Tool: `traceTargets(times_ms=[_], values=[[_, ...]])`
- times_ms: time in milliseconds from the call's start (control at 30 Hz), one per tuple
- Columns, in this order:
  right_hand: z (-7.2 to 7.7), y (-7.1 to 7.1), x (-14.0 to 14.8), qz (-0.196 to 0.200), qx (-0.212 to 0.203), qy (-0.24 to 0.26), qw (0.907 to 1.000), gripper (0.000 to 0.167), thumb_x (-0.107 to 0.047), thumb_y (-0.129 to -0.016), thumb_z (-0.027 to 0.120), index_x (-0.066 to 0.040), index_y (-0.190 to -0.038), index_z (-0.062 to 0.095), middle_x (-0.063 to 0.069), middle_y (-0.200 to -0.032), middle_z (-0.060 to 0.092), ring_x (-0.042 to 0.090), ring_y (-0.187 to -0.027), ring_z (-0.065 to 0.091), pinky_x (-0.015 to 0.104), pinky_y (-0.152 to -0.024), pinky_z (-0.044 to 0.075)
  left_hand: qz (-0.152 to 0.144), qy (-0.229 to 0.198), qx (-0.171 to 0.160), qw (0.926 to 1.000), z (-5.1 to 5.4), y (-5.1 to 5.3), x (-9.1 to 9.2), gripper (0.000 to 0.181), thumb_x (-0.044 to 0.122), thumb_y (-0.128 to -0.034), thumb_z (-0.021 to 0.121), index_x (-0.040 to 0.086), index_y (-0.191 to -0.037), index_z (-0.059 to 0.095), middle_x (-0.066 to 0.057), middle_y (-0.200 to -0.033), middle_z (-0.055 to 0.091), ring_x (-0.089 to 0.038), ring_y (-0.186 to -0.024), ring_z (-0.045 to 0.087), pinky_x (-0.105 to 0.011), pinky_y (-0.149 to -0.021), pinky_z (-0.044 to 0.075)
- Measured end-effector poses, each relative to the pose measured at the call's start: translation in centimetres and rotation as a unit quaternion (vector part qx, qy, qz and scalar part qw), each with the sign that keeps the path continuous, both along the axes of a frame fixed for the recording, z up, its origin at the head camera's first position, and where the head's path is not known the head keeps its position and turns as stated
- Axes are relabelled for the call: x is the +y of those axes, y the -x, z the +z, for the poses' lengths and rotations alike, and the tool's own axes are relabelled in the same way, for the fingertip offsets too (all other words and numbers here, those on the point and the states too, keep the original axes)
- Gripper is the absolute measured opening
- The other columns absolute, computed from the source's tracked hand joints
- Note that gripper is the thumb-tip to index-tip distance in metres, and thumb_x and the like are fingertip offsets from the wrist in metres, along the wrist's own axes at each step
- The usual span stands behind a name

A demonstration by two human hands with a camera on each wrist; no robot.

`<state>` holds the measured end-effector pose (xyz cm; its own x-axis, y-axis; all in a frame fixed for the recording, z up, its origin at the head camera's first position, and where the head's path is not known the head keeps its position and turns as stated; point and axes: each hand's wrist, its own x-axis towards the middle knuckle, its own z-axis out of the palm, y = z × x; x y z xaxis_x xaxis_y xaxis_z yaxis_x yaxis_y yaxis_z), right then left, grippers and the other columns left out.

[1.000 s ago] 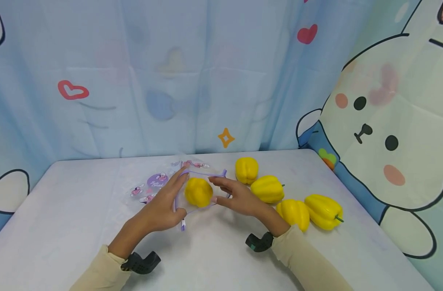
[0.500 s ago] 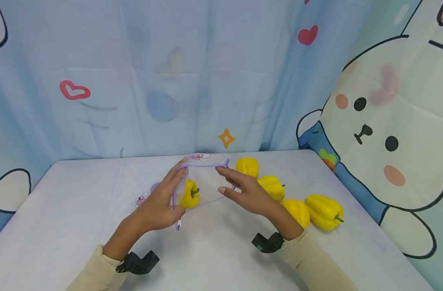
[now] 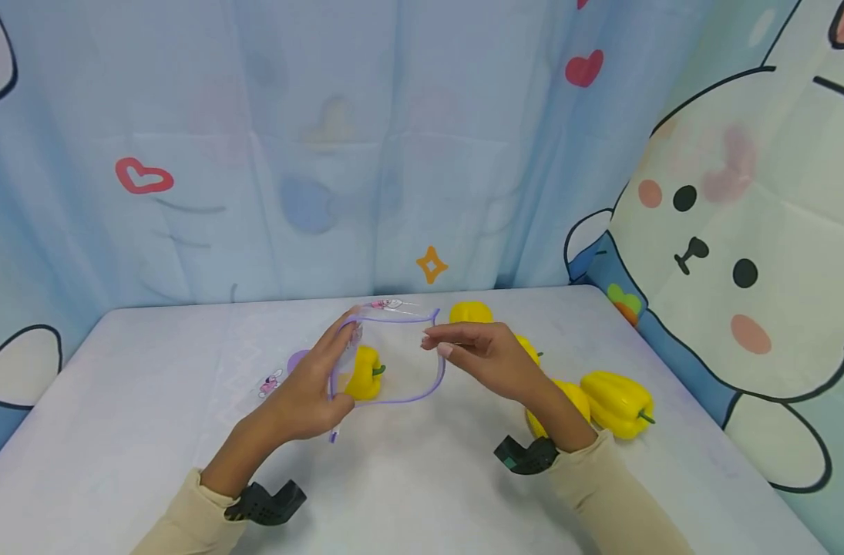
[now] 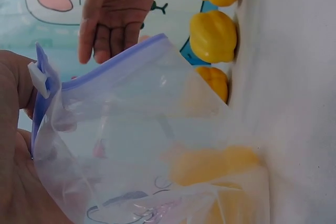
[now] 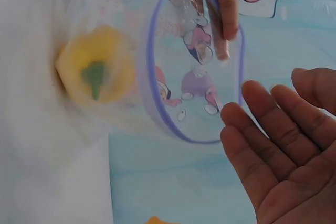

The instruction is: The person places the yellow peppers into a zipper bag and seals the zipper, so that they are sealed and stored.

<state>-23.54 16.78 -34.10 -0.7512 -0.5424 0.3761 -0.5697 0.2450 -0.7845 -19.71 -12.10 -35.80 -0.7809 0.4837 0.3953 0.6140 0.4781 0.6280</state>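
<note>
My left hand (image 3: 300, 393) grips the left side of a clear zip bag (image 3: 408, 399), thumb and fingers around the purple-edged mouth. The mouth gapes toward my right hand (image 3: 494, 358). Inside lies a yellow bell pepper (image 3: 366, 378); its green stem points toward the opening. Through the printed plastic in the left wrist view, blurred yellow (image 4: 210, 166) shows low in the bag; whether it is one pepper or more, I cannot tell. In the right wrist view my right fingers (image 5: 283, 124) are loosely bent, hold nothing and stand just outside the bag's rim (image 5: 152, 72).
To the right, several yellow peppers lie on the white table (image 3: 151, 432): one at the far edge (image 3: 472, 311), another at the right (image 3: 616, 405), others partly behind my right arm. A printed blue curtain (image 3: 324, 154) hangs behind the table.
The pepper in the bag has dropped back and left, and its stem now shows. My right hand has drawn away from the mouth to the right. The left hand keeps its hold.
</note>
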Motion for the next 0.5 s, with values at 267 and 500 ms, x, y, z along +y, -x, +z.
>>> traceTargets(times_ms=[267, 500], values=[[0.3, 0.0, 1.7, -0.038, 0.018, 0.034, 0.9985, 0.026, -0.002, -0.094, 0.059, 0.003, -0.119, 0.066, 0.009, -0.105, 0.072, 0.033, -0.103, 0.065, 0.03, -0.084, 0.054, -0.002, 0.004, -0.022, 0.9997, 0.4, -0.2, -0.1, 0.091, -0.002, -0.074, 0.057, -0.001, -0.154, 0.014, 0.001, -0.162, 0.005, -0.018, -0.146, 0.014, -0.044, -0.113, 0.022], [-0.2, 0.1, 3.4, -0.068, 0.008, 0.009, 0.9976, 0.026, -0.007, -0.095, 0.06, 0.001, -0.118, 0.067, 0.008, -0.107, 0.071, 0.023, -0.104, 0.065, 0.026, -0.087, 0.052, 0.0, 0.008, -0.031, 0.9995, 0.3, -0.2, -0.1, 0.091, -0.001, -0.0738, 0.057, 0.0, -0.154, 0.014, 0.003, -0.162, 0.005, -0.016, -0.146, 0.015, -0.043, -0.112, 0.022]])
